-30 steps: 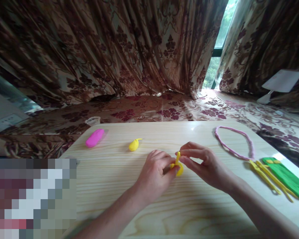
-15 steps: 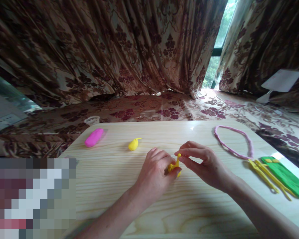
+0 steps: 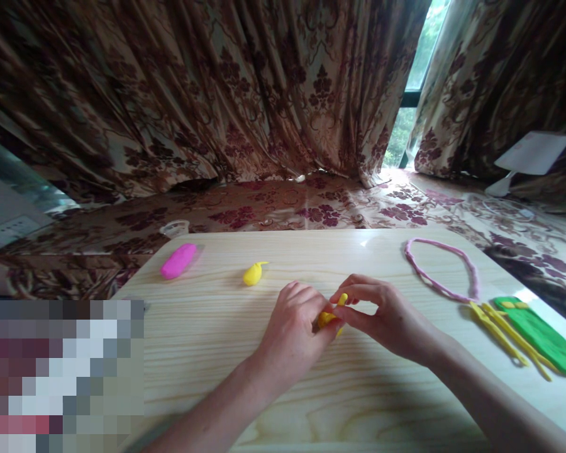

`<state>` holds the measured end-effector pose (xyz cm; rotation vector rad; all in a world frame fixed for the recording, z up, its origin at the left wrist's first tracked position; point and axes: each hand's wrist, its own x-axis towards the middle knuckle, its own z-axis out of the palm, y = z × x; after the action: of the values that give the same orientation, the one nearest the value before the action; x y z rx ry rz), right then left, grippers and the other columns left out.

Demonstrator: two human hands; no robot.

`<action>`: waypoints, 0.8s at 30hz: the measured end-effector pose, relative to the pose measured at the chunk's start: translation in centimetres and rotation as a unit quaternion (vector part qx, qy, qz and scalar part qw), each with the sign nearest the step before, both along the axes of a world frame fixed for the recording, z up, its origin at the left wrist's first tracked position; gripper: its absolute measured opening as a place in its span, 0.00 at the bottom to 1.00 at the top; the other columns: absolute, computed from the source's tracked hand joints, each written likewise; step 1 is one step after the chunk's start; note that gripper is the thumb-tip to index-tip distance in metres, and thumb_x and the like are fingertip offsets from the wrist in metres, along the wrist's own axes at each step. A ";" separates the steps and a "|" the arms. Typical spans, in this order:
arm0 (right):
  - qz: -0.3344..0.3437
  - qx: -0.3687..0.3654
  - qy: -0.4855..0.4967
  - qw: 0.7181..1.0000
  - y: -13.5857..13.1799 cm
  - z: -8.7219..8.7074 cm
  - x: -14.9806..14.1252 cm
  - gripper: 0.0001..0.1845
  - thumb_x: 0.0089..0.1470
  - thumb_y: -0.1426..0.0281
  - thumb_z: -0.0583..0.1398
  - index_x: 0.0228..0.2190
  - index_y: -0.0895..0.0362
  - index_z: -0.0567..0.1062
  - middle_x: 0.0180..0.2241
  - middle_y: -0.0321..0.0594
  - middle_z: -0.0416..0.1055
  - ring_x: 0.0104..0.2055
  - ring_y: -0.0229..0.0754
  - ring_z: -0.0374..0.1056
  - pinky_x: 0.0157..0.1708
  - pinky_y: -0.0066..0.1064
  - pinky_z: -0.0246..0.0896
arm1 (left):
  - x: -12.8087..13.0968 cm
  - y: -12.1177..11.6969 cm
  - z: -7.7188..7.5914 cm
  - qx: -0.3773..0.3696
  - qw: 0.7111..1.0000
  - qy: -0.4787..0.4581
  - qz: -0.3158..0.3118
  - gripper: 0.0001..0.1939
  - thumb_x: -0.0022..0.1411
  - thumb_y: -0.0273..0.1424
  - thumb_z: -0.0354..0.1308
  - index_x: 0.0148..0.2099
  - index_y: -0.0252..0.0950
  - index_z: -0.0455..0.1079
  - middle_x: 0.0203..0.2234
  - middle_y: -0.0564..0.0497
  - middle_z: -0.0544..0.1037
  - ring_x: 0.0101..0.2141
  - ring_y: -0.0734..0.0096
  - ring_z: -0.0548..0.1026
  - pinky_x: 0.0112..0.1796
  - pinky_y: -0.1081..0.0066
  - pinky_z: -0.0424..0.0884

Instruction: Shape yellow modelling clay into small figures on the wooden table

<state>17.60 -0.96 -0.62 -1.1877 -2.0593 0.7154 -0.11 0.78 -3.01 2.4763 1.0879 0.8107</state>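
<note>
Over the middle of the table, my left hand (image 3: 298,319) is closed around a small piece of yellow modelling clay (image 3: 327,319), much of it hidden by the fingers. A thin yellow stalk of the clay sticks up on its right side. My right hand (image 3: 380,311) pinches that stalk between thumb and index finger, its tip showing above them. Beyond my left hand lies a separate yellow clay lump (image 3: 252,274) with a thin tail.
On the pale wooden table (image 3: 207,377) lie a pink clay block (image 3: 178,261) at far left and a pink twisted loop (image 3: 446,246) at right. Yellow clay tools (image 3: 500,333) rest beside a green clay slab (image 3: 542,340). A white lamp (image 3: 528,154) stands behind, before patterned curtains.
My right thumb and index finger have shifted slightly lower and closer to my left hand along the yellow stalk, which now leans a little to the right. Everything else is unchanged.
</note>
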 end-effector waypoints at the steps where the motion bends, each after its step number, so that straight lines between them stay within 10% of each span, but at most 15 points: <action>1: -0.001 0.000 -0.001 1.000 0.0 0.0 0.1 0.06 0.55 0.70 0.59 0.30 0.57 0.75 0.33 0.39 0.70 0.35 0.38 0.66 0.35 0.29 0.62 | 0.0 0.0 0.0 0.001 1.000 -0.001 0.001 0.05 0.59 0.32 0.56 0.32 0.37 0.70 0.27 0.50 0.73 0.36 0.63 0.68 0.43 0.60 0.62; 24: 0.004 0.012 0.031 0.999 0.1 -0.2 0.0 0.08 0.56 0.69 0.58 0.31 0.56 0.77 0.31 0.39 0.71 0.33 0.38 0.68 0.34 0.30 0.63 | 0.0 -0.1 0.1 -0.002 0.999 -0.036 -0.004 0.03 0.55 0.30 0.60 0.34 0.39 0.72 0.28 0.50 0.74 0.35 0.62 0.70 0.40 0.61 0.64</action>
<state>17.57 -0.90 -0.79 -1.1307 -2.0176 0.7204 -0.16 0.70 -2.91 2.4268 1.0524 0.8870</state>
